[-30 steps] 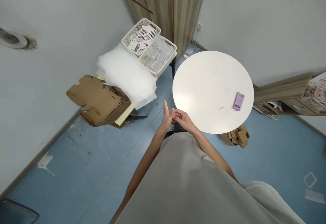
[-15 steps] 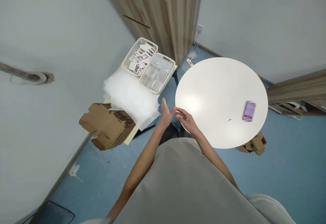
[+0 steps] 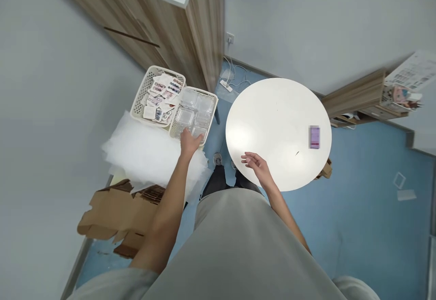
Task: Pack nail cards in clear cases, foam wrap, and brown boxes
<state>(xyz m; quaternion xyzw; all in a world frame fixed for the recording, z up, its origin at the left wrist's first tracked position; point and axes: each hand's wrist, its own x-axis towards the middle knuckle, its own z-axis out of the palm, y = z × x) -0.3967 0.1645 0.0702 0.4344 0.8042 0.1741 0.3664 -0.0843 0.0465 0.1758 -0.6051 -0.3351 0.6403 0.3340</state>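
Observation:
My left hand reaches over the near edge of a white basket of clear plastic boxes. Its thumb and fingers are apart over the nearest boxes; whether they touch one is unclear. Beside it stands a second white basket, heaped with small printed cards. My right hand hovers above the near left part of the round white table, holding nothing, its fingers loosely bent and apart.
White foam sheets are stacked in front of the baskets, with flattened brown cardboard boxes nearer me. A blurred purple item lies on the table's right side. A wood-grain cabinet stands behind the baskets; cables lie on the floor.
My hands were close together by the table edge. Now the left has gone forward and left to the basket of plastic boxes, while the right is over the table. My view has shifted.

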